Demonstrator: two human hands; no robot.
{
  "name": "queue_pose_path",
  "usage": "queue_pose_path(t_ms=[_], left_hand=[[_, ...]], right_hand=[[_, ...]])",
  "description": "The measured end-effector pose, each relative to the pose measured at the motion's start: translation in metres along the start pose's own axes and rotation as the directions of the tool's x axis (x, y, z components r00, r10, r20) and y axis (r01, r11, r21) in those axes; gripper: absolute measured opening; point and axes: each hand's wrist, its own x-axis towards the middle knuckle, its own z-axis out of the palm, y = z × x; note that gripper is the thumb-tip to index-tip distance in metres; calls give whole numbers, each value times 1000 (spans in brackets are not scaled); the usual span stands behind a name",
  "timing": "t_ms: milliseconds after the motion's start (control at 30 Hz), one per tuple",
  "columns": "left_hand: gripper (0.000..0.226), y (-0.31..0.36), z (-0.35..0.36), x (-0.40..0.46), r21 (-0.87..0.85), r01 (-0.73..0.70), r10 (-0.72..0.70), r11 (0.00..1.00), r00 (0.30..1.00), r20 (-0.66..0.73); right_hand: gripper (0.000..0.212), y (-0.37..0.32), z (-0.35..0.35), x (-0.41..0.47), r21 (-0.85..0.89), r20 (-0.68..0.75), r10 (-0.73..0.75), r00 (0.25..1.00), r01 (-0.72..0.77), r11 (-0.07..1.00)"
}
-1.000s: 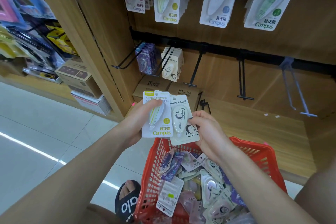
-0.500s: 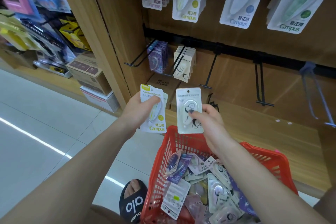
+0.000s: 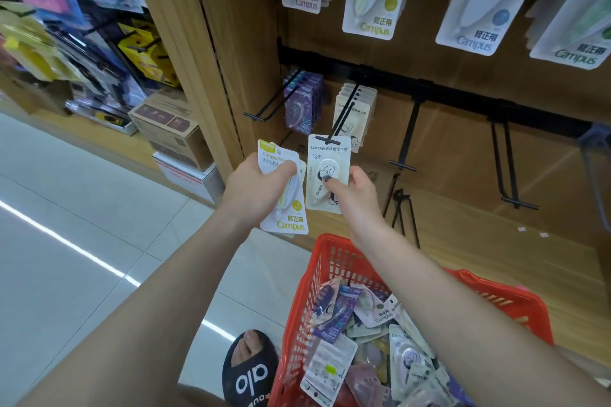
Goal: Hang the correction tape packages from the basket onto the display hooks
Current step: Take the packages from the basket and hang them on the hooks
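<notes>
Correction tape package point(image 3: 328, 173), white, printed "Campus", pinched in right hand point(image 3: 355, 190); top edge at tip of black display hook point(image 3: 344, 116). Left hand point(image 3: 256, 190) grips yellow-marked "Campus" package point(image 3: 287, 211). Red basket point(image 3: 334, 261) below holds mixed packages. Black sandal point(image 3: 251, 370) reads "alo".

Both arms reach forward, left hand point(image 3: 256, 190) and right hand point(image 3: 355, 190) fingers curled, pinching
</notes>
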Motion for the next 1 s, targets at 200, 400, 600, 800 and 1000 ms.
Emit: queue_pose_path(t_ms=[200,400,600,800,1000], left_hand=[[19,5,4,6,29,-7,7,1000,1000,11],[29,12,8,7,71,-39,34,997,997,64],[41,17,9,11,78,-42,35,996,996,81],[18,13,11,19,65,-58,53,996,995,86],[15,14,12,20,45,-54,49,998,992,115]], right_hand=[[25,9,13,7,6,-19,-51,998,51,999],[27,18,17,9,1,-48,-132,990,133,991],[16,21,11,8,14,-85,-145,986,146,989],[5,17,10,42,-10,-164,-53,985,52,999],[23,3,13,106,69,-290,81,954,-63,996]])
